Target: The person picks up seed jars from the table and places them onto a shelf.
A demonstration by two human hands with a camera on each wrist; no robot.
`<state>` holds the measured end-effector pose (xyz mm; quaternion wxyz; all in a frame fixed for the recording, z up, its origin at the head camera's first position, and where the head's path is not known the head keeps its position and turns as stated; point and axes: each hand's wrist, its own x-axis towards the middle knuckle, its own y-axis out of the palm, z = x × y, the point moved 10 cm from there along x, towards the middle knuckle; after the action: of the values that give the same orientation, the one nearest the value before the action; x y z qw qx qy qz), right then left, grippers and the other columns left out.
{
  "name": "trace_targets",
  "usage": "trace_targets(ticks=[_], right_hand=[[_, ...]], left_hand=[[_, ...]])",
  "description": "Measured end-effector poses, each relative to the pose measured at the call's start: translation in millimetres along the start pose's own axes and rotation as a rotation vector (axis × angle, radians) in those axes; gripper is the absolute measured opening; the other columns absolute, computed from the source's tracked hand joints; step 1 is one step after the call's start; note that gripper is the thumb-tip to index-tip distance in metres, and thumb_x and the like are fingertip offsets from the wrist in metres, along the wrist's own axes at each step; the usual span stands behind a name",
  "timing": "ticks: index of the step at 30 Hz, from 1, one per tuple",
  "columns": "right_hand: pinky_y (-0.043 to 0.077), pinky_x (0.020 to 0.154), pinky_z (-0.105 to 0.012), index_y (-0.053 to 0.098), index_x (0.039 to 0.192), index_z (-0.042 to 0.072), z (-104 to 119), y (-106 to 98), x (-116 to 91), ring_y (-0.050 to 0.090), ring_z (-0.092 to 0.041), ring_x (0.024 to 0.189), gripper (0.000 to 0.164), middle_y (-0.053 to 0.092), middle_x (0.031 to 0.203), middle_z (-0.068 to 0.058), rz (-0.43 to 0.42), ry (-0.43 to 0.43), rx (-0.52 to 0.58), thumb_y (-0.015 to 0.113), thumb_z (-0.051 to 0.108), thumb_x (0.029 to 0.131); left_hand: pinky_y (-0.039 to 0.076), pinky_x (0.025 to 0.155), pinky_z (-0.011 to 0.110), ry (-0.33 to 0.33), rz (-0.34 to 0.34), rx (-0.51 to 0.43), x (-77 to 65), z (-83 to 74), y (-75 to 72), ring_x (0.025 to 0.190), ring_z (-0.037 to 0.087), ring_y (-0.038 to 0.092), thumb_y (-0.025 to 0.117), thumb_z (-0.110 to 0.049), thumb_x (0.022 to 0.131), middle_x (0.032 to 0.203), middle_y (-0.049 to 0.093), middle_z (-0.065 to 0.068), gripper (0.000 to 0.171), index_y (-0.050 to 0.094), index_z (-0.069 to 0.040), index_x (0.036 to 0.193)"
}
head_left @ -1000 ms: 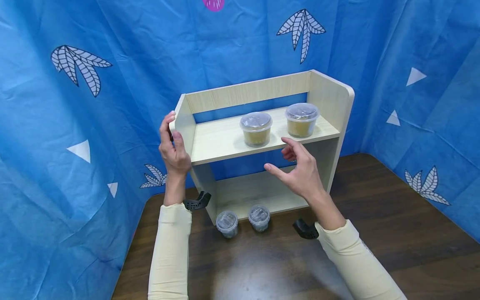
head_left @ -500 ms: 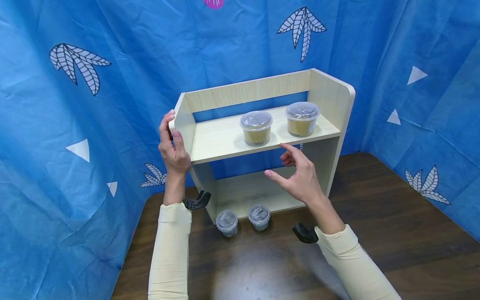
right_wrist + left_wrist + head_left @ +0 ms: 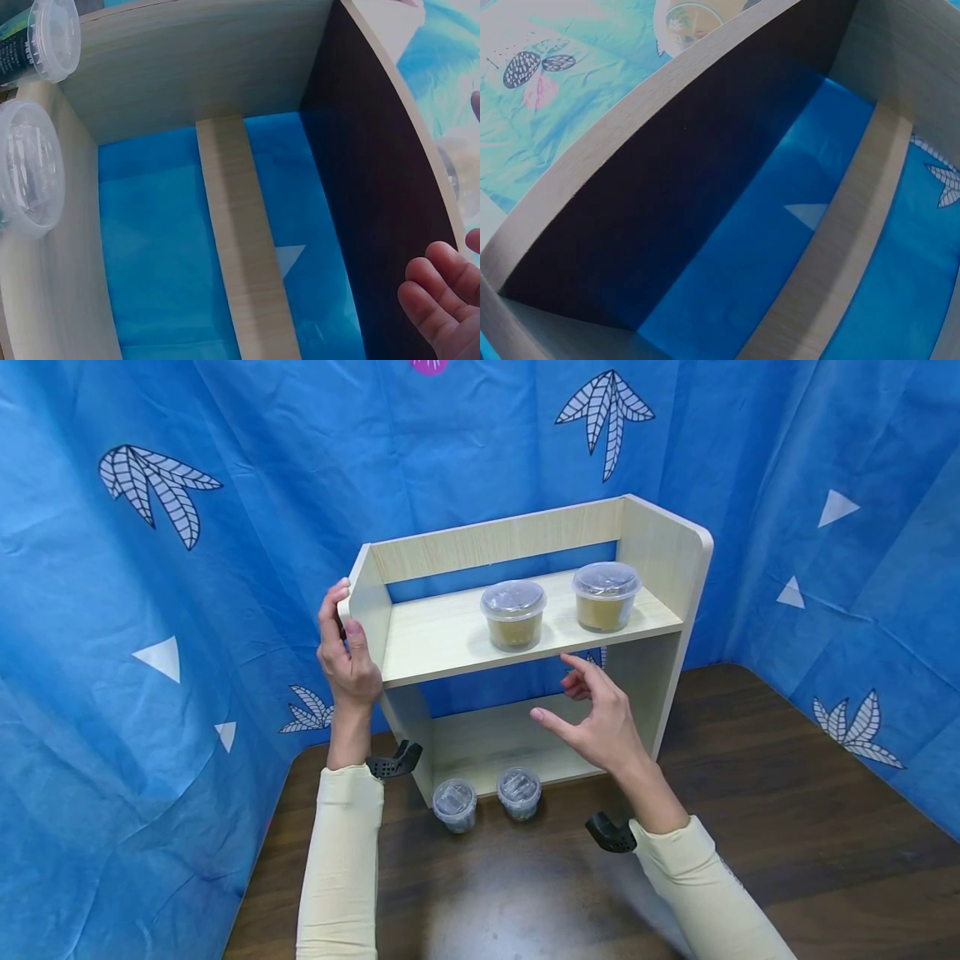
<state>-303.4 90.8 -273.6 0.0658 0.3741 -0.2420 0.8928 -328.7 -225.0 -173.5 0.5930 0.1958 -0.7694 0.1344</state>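
A pale wooden two-tier shelf (image 3: 435, 647) stands on the table in the head view. My left hand (image 3: 349, 664) holds its left side panel at the front edge, thumb in front. Two clear lidded tubs with yellowish contents, a left tub (image 3: 513, 618) and a right tub (image 3: 604, 602), stand on the upper board. In front of that board my right hand (image 3: 600, 714) hovers with thumb and fingers spread, holding nothing. The right wrist view shows its curled-in fingers (image 3: 435, 289) beside the upper board's edge. The left wrist view does not show the left hand.
Two smaller lidded cups, a left cup (image 3: 454, 807) and a right cup (image 3: 519, 793), stand on the dark wooden table (image 3: 525, 893) at the shelf's lower front edge. A blue patterned curtain (image 3: 465, 452) hangs behind and at both sides.
My right hand has dropped slightly, away from the tubs on the upper board. The left hand stays on the side panel, and the tubs and cups keep their places.
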Motion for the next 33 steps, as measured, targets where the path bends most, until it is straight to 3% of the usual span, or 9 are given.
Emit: trace_targets(ticks=[17, 33], right_hand=[[0.054, 0.084, -0.046, 0.051, 0.138, 0.003, -13, 8, -12, 0.061, -0.028, 0.094, 0.075, 0.061, 0.103, -0.013, 0.019, 0.032, -0.001, 0.086, 0.023, 0.075], [0.054, 0.082, -0.046, 0.052, 0.137, 0.001, -21, 16, -19, 0.062, -0.027, 0.092, 0.074, 0.062, 0.102, -0.012, 0.026, 0.033, -0.001, 0.085, 0.023, 0.075]], left_hand=[[0.049, 0.099, 0.042, 0.002, -0.003, -0.014, 0.6, -2.3, 0.5, 0.124, 0.027, 0.055, 0.045, -0.045, 0.101, 0.138, 0.054, 0.017, 0.057, 0.048, 0.005, 0.13], [0.049, 0.099, 0.042, -0.005, 0.003, -0.002, 0.2, -0.9, 0.3, 0.124, 0.026, 0.055, 0.044, -0.043, 0.102, 0.139, 0.054, 0.012, 0.056, 0.048, 0.004, 0.13]])
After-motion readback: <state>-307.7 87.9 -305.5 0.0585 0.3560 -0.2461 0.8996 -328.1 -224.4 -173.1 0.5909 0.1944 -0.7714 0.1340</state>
